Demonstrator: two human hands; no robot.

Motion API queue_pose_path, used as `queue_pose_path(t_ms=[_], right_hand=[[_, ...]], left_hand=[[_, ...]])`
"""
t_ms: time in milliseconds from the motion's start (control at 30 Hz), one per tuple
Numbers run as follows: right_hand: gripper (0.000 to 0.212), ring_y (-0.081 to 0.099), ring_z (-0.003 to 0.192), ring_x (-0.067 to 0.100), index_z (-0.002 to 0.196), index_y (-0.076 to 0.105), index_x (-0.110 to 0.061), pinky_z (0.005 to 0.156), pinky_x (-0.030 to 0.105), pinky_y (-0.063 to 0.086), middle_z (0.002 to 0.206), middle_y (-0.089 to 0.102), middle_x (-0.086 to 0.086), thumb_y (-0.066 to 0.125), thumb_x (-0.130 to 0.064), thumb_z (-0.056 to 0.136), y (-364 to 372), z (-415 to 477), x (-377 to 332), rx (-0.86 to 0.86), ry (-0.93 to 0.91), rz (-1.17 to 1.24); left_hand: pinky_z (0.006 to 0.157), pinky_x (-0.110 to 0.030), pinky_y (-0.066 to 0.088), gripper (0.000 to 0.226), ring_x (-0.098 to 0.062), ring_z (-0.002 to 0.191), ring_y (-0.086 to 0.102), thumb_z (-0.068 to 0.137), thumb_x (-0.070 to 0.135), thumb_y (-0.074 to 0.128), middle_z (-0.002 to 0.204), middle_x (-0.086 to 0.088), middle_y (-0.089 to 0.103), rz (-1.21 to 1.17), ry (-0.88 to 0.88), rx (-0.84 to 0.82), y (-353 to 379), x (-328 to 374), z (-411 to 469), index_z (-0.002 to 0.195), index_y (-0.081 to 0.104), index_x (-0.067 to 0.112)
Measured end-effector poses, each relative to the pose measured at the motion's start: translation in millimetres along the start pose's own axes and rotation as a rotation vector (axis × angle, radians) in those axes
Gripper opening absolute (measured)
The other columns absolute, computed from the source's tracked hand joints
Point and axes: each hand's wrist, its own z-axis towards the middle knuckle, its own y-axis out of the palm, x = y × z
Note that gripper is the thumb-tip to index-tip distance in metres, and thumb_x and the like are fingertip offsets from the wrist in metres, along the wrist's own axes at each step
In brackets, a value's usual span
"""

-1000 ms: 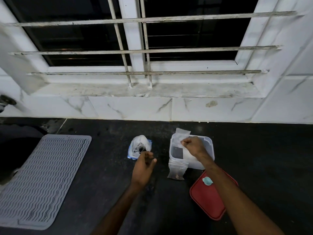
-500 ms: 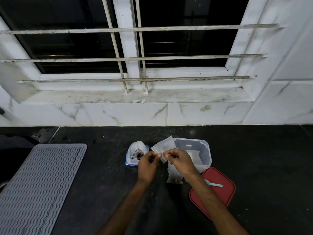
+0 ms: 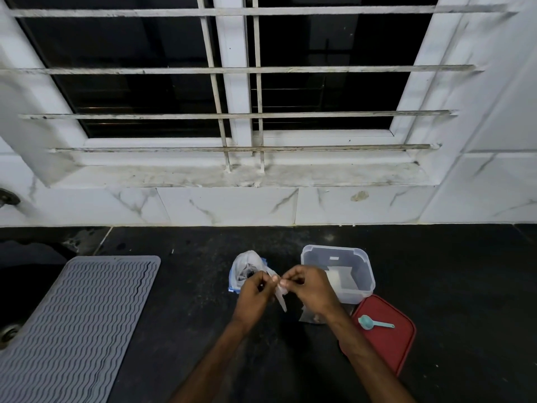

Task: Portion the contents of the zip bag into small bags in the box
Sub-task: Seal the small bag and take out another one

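Hands first: our left hand [image 3: 255, 292] and right hand [image 3: 308, 289] are both pinching one small bag [image 3: 281, 298] between thumb and fingertips, up over the dark tabletop [image 3: 450, 286], so both are gripping it. It hangs down between the two hands, clear plastic, and we can't tell if anything's in it. Zip bag [image 3: 247, 266] sits crumpled on the tabletop just behind the left hand, mouth open, dark stuff inside. Box [image 3: 366, 274] is to the right of it, uncovered, with some flat white bits in it, maybe more bags. Red lid [image 3: 386, 347] lies just in front of the box with a teal scoop [image 3: 374, 323] on top. A second bag [image 3: 309, 316] lies flat by the box, partly hidden under our right wrist. Grey ridged mat [image 3: 72, 321] is off to the left.
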Motion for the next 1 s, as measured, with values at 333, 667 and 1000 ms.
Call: queue_pose_path(t_ms=[333, 667, 1000], right_hand=[[0.002, 0.065, 0.084, 0.01, 0.086, 0.068, -0.017, 0.076, 0.019, 0.05, 0.085, 0.07, -0.006, 0.067, -0.015, 0.087, 3, 0, 3, 0.078, 0.108, 0.016], [0.016, 0.064, 0.085, 0.003, 0.095, 0.061, -0.026, 0.081, 0.026, 0.055, 0.09, 0.07, -0.009, 0.069, -0.037, 0.086, 8, 1, -15, 0.054, 0.048, -0.102], [0.027, 0.064, 0.099, 0.015, 0.11, 0.049, -0.026, 0.087, 0.028, 0.053, 0.11, 0.066, -0.002, 0.065, -0.034, 0.09, -9, 0, -15, 0.113, 0.01, -0.591]], left_hand=[[0.072, -0.035, 0.052, 0.023, -0.008, 0.071, 0.061, 0.093, 0.034, 0.062, 0.071, 0.007, 0.064, 0.232, 0.029, 0.002, -15, -1, -4, 0.073, 0.059, 0.022], [0.069, -0.029, 0.051, 0.008, -0.007, 0.076, 0.059, 0.084, 0.022, 0.069, 0.08, 0.008, 0.063, 0.578, 0.176, 0.067, -4, 9, 4, 0.08, 0.064, 0.019], [0.067, -0.027, 0.053, 0.017, 0.001, 0.071, 0.063, 0.082, 0.036, 0.069, 0.078, 0.012, 0.067, 0.606, -0.078, 0.304, 4, 13, -1, 0.072, 0.059, 0.027]])
